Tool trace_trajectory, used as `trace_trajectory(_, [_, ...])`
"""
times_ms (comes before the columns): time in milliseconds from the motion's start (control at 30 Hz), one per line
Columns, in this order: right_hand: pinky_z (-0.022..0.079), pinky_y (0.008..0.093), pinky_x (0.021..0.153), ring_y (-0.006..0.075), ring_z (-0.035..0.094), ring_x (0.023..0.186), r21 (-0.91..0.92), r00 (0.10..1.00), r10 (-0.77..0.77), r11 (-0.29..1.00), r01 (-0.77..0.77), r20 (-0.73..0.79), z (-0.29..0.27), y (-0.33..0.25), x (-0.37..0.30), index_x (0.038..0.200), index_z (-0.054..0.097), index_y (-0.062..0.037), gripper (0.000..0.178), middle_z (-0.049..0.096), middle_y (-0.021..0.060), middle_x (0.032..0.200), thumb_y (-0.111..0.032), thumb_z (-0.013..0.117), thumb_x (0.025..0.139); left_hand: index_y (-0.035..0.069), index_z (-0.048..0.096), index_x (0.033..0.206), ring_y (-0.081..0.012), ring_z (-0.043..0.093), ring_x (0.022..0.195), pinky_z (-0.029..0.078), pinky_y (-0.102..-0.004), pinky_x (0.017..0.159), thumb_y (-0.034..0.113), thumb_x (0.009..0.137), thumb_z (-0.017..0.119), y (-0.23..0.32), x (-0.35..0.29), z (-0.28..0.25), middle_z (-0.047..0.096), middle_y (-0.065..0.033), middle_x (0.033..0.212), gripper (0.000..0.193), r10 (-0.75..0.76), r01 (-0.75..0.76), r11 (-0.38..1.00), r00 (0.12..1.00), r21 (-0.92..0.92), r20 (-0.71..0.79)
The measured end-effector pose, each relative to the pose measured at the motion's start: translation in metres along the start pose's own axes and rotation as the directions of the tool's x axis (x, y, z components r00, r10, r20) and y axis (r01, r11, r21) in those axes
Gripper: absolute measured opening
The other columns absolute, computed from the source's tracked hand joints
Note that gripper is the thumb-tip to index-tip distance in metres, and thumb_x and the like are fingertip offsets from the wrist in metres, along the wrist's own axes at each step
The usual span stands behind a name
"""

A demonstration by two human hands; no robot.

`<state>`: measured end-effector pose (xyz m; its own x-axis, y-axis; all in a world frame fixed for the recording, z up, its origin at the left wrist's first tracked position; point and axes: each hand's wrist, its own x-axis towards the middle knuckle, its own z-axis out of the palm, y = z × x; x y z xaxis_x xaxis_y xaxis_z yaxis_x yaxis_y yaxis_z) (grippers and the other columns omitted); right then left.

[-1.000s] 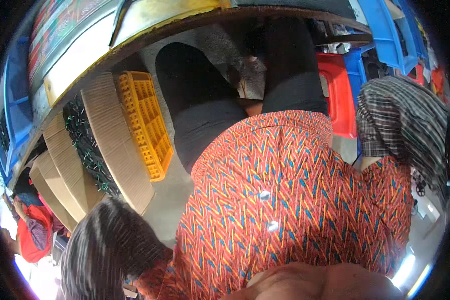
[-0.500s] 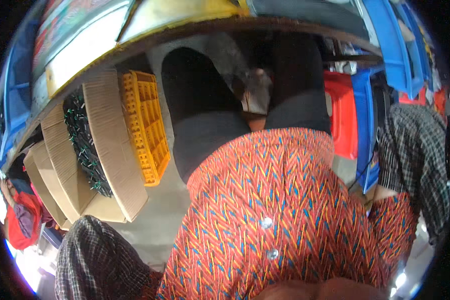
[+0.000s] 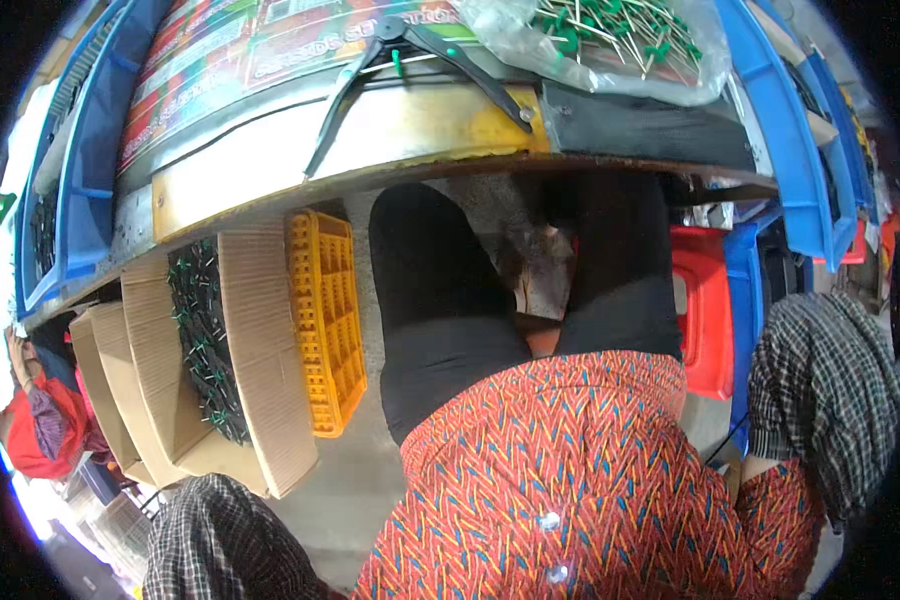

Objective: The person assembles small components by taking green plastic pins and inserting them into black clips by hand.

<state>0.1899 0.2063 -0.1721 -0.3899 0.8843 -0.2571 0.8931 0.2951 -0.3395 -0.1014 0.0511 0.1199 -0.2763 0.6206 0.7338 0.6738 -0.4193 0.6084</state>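
Note:
Neither of my hands shows in the head view. A checked sleeve [image 3: 220, 545] comes in at the lower left, and another checked sleeve [image 3: 825, 385] rises at the right edge; both run out of the picture before the hand. My red patterned shirt [image 3: 570, 470] and black trousers [image 3: 440, 330] fill the middle. Above them runs the table's front edge [image 3: 370, 140]. On the table lie black-handled pliers [image 3: 410, 60] and a clear bag of green-headed pins [image 3: 600, 40].
Under the table stand an open cardboard box of green and black parts [image 3: 205, 340], more cardboard boxes [image 3: 110, 390], a yellow plastic crate [image 3: 325, 320] and a red stool [image 3: 700, 310]. Blue trays [image 3: 85, 170] flank the table. A person in red [image 3: 40, 430] is at the far left.
The view has tilted upward, so the table top with the pliers and the bag of pins has come into sight. Both checked sleeves have slid toward the picture's edges.

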Motion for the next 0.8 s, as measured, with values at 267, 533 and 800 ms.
trace_trajectory(267, [0.053, 0.029, 0.066, 0.0179, 0.063, 0.076, 0.29, 0.989, -0.1, 0.949, 0.127, -0.107, -0.065, -0.029, -0.042, 0.1, 0.067, 0.0006, 0.024, 0.066, 0.0121, 0.093, -0.011, 0.07, 0.079, 0.003, 0.063, 0.104, -0.0234, 0.064, 0.095, 0.052, -0.0351, 0.082, 0.025, 0.094, 0.05, 0.004, 0.005, -0.002, 0.065, -0.0133, 0.104, 0.027, -0.017, 0.018, 0.996, 1.0, -0.086, 0.017])
trace_trajectory(533, [0.053, 0.0295, 0.065, 0.0185, 0.063, 0.075, 0.481, 0.952, -0.228, 0.824, 0.301, -0.206, -0.134, -0.078, -0.079, 0.1, 0.067, 0.0005, 0.025, 0.066, 0.012, 0.092, -0.011, 0.071, 0.078, 0.004, 0.062, 0.106, -0.0233, 0.063, 0.097, 0.052, -0.0357, 0.083, 0.024, 0.094, 0.05, 0.016, 0.011, -0.003, 0.064, -0.0124, 0.105, 0.026, -0.003, 0.01, 0.957, 1.0, -0.288, 0.025])
trace_trajectory(800, [0.052, 0.03, 0.065, 0.0191, 0.063, 0.075, 0.517, 0.92, -0.298, 0.762, 0.389, -0.254, -0.165, -0.101, -0.095, 0.099, 0.066, 0.0004, 0.025, 0.066, 0.0119, 0.091, -0.01, 0.071, 0.078, 0.005, 0.061, 0.108, -0.0232, 0.063, 0.098, 0.051, -0.0363, 0.084, 0.023, 0.094, 0.051, 0.041, 0.018, -0.01, 0.064, -0.0115, 0.107, 0.025, 0.111, -0.08, 0.786, 0.994, -0.613, 0.012])
